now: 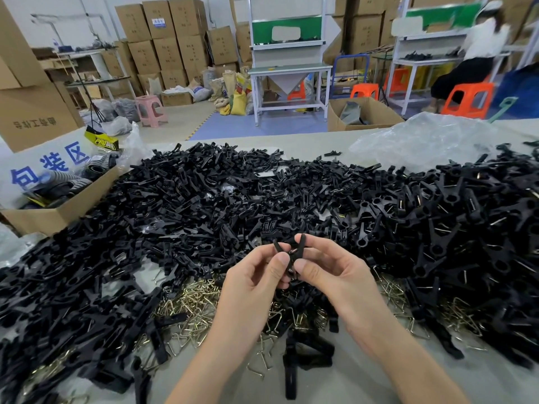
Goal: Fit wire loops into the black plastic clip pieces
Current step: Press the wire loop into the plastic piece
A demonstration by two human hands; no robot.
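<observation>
Dead centre, a little below the middle of my view, the left hand (250, 281) and right hand (338, 275) meet over the table (364, 374) and both pinch one pair of black clip pieces (302, 242) between thumbs and curled fingers. The pair stands roughly upright with its long axis running away from me. Its two arms cross just above my thumbs and splay open, one tip toward 11 o'clock and the other toward 12. The lower ends are hidden behind the thumbs. At the crossing I see a small glint of metal, the wire loop (292, 252), though I cannot tell how far it is seated. Around the hands the pale table carries a broad heap of black pieces (204, 199) from 9 round to 3 o'clock — those at 3 o'clock show wire in them. Loose wire loops (192, 304) lie beneath the wrists toward 7 and 4 o'clock. A cardboard box (43, 220) sits at 9 o'clock and a clear plastic bag (423, 138) at 2. Beyond the table, stacked cartons (166, 45) fill 11 o'clock, a white workbench (288, 68) stands at 12, a pink stool (150, 109) is near 10 — and a person (481, 45) sits by an orange stool (466, 100) at 1 o'clock.
</observation>
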